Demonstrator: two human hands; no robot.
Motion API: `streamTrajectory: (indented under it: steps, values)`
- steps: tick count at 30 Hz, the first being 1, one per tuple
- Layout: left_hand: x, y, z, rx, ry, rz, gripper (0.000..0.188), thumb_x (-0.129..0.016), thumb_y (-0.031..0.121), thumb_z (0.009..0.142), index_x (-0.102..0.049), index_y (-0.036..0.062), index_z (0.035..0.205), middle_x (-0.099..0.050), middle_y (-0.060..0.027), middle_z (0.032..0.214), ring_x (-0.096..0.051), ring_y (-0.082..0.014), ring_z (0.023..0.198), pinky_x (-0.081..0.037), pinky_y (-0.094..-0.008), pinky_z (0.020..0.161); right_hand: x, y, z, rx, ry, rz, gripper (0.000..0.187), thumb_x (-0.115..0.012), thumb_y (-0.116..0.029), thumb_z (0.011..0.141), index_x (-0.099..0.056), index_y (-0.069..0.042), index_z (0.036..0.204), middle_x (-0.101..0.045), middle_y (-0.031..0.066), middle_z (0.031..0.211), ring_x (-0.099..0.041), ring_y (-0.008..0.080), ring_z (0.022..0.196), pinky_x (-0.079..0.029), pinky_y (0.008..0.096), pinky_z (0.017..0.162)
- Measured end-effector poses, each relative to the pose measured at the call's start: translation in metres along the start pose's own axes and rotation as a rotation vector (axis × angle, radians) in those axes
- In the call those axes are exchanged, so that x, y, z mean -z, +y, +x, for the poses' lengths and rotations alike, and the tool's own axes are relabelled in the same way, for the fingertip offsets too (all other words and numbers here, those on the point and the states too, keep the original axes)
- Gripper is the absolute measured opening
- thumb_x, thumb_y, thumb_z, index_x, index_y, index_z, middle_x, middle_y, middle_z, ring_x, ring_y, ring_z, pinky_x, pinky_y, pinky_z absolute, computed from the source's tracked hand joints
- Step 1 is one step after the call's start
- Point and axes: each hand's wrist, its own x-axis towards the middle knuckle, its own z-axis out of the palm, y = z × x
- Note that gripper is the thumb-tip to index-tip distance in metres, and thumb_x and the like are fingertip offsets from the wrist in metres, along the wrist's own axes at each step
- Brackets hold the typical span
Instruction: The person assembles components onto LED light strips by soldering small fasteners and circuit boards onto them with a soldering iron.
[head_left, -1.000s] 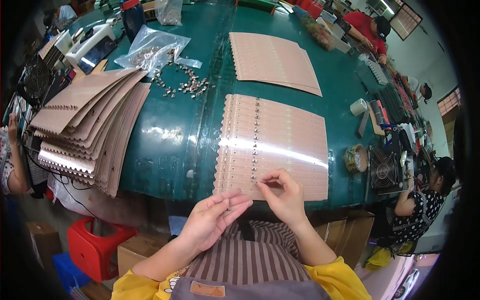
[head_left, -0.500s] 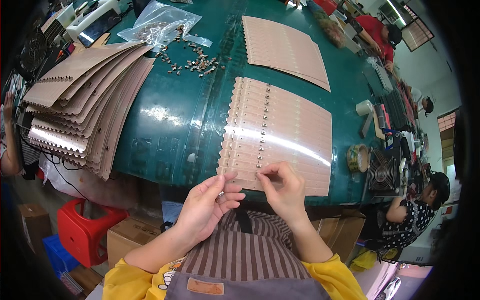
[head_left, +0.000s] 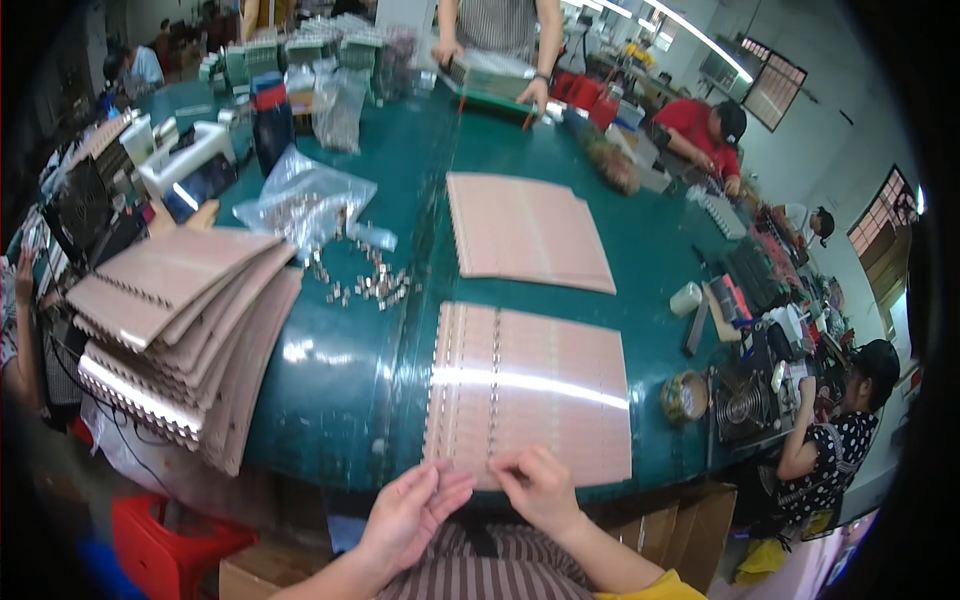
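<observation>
- Working at a green table in the head view, a person is holding two bare hands at the near edge of a front tan board, which is lying flat on the tabletop.
- The right hand is hovering over the front tan board's near edge, thumb and index fingertips sitting close together by the end of a row of small metal pieces; blur is making it impossible to tell whether they are pinching one.
- The left hand is hanging half open by the front tan board's near left corner, fingers loosely curling side by side; whether it is holding anything cannot be told.
- Left of the front tan board, a thick stack of similar boards is fanning out.
- Just beyond the front tan board, more tan boards are lying together; beyond it to the left, loose metal bits are spilling beside a clear plastic bag.
- Right of the front tan board, a tape roll is resting near a fan.
- Far beyond the front tan board, a co-worker in a striped apron is gripping a green tray.
</observation>
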Motion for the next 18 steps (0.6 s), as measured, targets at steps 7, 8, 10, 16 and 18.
streamTrajectory:
  steps: [7, 8, 10, 16, 18]
  values:
    - [0.001, -0.01, -0.004, -0.021, -0.12, -0.014, 0.026, -0.047, 0.019, 0.095, -0.052, -0.0025, 0.109, -0.063, -0.0118, 0.094, -0.061, -0.0178, 0.088, -0.051, -0.0272, 0.078, 0.01, -0.016, 0.0, -0.144, 0.017, 0.049, 0.011, -0.074, -0.005, 0.071, -0.067, -0.004, 0.079, -0.064, 0.0096, 0.08, -0.065, 0.0179, 0.07, -0.055, 0.0269, 0.06]
    - [0.009, -0.013, 0.001, -0.011, -0.157, -0.003, 0.026, -0.047, 0.018, 0.095, -0.052, -0.0028, 0.109, -0.063, -0.0101, 0.091, -0.061, -0.0162, 0.085, -0.051, -0.0258, 0.075, 0.011, -0.021, 0.001, -0.119, 0.025, 0.059, 0.011, -0.074, -0.005, 0.071, -0.067, -0.004, 0.079, -0.064, 0.0096, 0.08, -0.065, 0.0179, 0.07, -0.055, 0.0269, 0.06]
    - [0.01, -0.018, 0.005, 0.013, -0.146, 0.018, 0.026, -0.048, 0.014, 0.094, -0.053, -0.004, 0.112, -0.059, -0.0041, 0.082, -0.056, -0.0122, 0.073, -0.048, -0.0224, 0.068, 0.015, -0.025, -0.001, -0.153, 0.05, 0.092, 0.013, -0.075, -0.006, 0.069, -0.067, -0.004, 0.078, -0.064, 0.0099, 0.078, -0.065, 0.0189, 0.071, -0.055, 0.0285, 0.061]
    - [0.014, -0.03, 0.012, 0.019, -0.216, 0.139, 0.028, -0.05, 0.01, 0.092, -0.053, -0.0048, 0.116, -0.06, -0.0042, 0.086, -0.055, -0.0116, 0.075, -0.047, -0.0224, 0.07, 0.022, -0.048, -0.003, -0.251, -0.03, 0.583, 0.012, -0.069, -0.004, 0.076, -0.065, -0.002, 0.088, -0.063, 0.0069, 0.085, -0.06, 0.0161, 0.074, -0.048, 0.0288, 0.066]
    - [0.013, -0.031, 0.013, 0.045, -0.354, 0.173, 0.029, -0.051, 0.009, 0.092, -0.053, -0.005, 0.116, -0.061, -0.0071, 0.095, -0.056, -0.0121, 0.08, -0.047, -0.0235, 0.076, 0.027, -0.049, 0.003, 0.105, -0.002, 0.196, 0.013, -0.069, -0.004, 0.073, -0.066, -0.002, 0.086, -0.063, 0.0095, 0.083, -0.061, 0.0212, 0.074, -0.049, 0.0315, 0.069]
